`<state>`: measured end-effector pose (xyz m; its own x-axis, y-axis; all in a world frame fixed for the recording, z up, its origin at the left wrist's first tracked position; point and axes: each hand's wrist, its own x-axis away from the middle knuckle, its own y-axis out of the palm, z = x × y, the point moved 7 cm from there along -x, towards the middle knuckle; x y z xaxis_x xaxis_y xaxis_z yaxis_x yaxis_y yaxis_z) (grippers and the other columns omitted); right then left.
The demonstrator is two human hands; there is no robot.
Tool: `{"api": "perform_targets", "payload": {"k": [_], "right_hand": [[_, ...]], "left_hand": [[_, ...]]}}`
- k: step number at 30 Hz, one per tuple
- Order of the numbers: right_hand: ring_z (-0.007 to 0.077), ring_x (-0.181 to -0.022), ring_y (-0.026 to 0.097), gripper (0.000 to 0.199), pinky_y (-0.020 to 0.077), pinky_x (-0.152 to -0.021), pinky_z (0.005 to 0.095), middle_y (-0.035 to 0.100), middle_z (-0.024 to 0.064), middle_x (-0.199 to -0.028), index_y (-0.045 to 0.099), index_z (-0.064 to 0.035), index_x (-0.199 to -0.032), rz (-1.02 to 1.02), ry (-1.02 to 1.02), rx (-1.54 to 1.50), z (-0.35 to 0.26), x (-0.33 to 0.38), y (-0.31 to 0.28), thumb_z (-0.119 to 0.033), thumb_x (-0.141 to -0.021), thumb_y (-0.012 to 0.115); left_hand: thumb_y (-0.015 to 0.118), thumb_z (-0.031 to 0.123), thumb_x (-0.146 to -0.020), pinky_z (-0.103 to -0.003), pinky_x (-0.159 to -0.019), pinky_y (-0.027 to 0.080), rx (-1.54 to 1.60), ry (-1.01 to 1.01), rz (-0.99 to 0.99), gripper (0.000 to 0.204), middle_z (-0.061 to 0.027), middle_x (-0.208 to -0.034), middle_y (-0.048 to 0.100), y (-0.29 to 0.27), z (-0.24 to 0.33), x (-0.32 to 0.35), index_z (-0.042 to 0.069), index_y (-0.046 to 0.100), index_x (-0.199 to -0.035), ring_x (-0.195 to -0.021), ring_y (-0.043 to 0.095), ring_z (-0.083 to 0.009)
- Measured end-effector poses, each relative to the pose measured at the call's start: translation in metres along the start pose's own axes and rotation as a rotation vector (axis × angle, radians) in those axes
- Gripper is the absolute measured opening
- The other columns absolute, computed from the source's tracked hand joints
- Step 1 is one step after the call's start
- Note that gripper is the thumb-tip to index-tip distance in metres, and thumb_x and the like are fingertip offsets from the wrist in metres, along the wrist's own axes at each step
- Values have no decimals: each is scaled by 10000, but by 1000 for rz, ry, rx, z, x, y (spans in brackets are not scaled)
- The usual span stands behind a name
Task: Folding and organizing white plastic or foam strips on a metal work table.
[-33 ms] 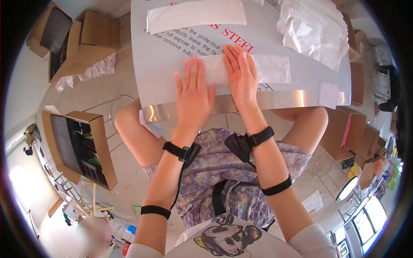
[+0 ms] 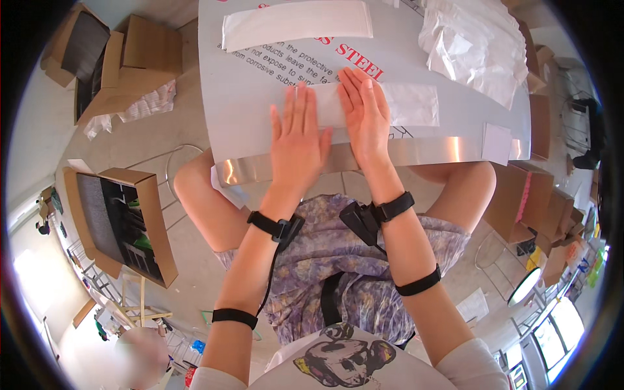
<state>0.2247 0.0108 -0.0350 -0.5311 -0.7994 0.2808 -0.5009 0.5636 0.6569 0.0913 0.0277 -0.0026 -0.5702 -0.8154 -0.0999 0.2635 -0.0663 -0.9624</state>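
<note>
A long, flat white sleeve (image 2: 413, 104) lies across the near part of the grey film-covered steel table (image 2: 240, 117). Flat over the sleeve's left end rests my left hand (image 2: 296, 140), palm down with fingers stretched out. My right hand (image 2: 365, 117) stands on its edge at the sleeve's middle, palm turned inward and fingers straight, holding nothing. Farther back is a second white sleeve (image 2: 298, 25), smooth and slightly raised. The left end of the near sleeve is hidden beneath my left hand.
Crumpled white plastic bags (image 2: 474, 52) lie at the table's far right. A small white card (image 2: 496, 143) sits at its near right edge. Open cardboard boxes (image 2: 123, 224) stand on the floor at left, with more boxes (image 2: 520, 201) at right.
My left hand has slid slightly to the right over the sleeve, nearer my right hand. The right hand has not visibly moved.
</note>
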Motion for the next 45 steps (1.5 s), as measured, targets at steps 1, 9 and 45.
{"api": "perform_targets", "payload": {"k": [1, 9, 45], "right_hand": [[291, -1363, 422, 447, 355, -1148, 397, 449, 209, -1416, 421, 72, -1348, -19, 2, 2, 1, 0, 1, -264, -1054, 442], [293, -1374, 405, 493, 337, -1155, 400, 432, 207, -1430, 381, 73, -1377, -48, -5, 31, 2, 1, 4, -288, -1049, 455], [126, -691, 599, 365, 477, -637, 262, 667, 70, -798, 602, -1, -1072, 210, -114, 1437, -65, -2, -30, -102, -765, 772]], "left_hand": [[555, 369, -945, -546, -1174, 174, 12, 101, -12, 737, -194, -1576, 267, 3, 9, -4, -63, 290, -1480, -1482, 206, -325], [569, 341, -948, -550, -1181, 147, 26, -71, 13, 725, -216, -1562, 277, 6, -16, -2, -70, 283, -1473, -1470, 220, -354], [660, 415, -849, -481, -1182, 225, 365, 121, 72, 782, -131, -1536, 366, 3, 9, 20, -10, 384, -1445, -1437, 321, -253]]}}
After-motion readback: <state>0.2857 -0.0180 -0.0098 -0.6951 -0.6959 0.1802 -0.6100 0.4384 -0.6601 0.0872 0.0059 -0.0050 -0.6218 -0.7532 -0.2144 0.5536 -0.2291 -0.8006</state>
